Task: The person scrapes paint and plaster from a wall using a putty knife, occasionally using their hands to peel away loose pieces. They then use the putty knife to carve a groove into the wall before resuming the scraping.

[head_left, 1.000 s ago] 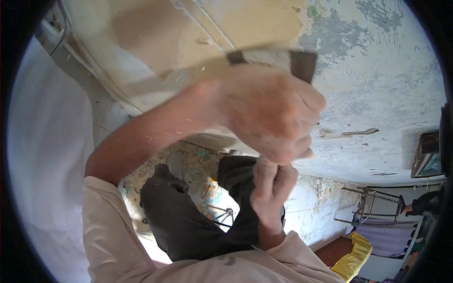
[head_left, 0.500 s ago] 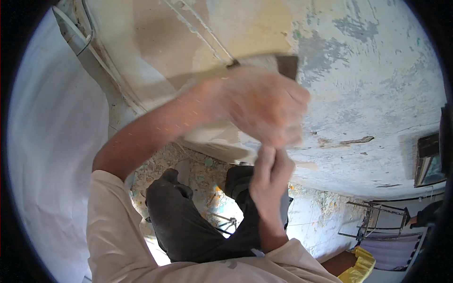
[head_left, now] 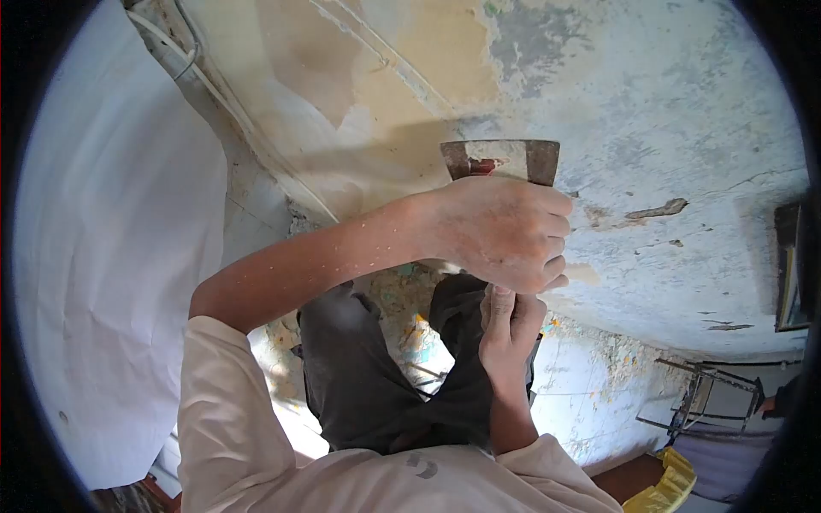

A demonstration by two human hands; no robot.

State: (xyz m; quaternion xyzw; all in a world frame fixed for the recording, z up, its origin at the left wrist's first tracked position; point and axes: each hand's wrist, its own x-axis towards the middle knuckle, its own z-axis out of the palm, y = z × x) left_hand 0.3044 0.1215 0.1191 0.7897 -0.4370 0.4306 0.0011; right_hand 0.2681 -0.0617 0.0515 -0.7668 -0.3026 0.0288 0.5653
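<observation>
In the head view, the left hand [head_left: 505, 232] is closed in a fist around the scraper [head_left: 501, 161], its back turned to the camera and its 4 fingers curled over on the right side. The scraper's wide blade sticks out just past the knuckle side of the left hand, at its far edge from the body; the blade has 2 dark ends, a pale middle and 1 red patch. The grip is hidden inside the fist. The blade lies over the patchy wall [head_left: 667, 145]; whether it touches cannot be told.

The right hand [head_left: 511, 329] is clenched just below the left hand, touching it, thumb upward; what it grasps is hidden. Below both hands are 2 dark trouser legs [head_left: 359, 376]. White sheeting [head_left: 111, 256] hangs at the left, and yellow material [head_left: 671, 486] lies at the lower right.
</observation>
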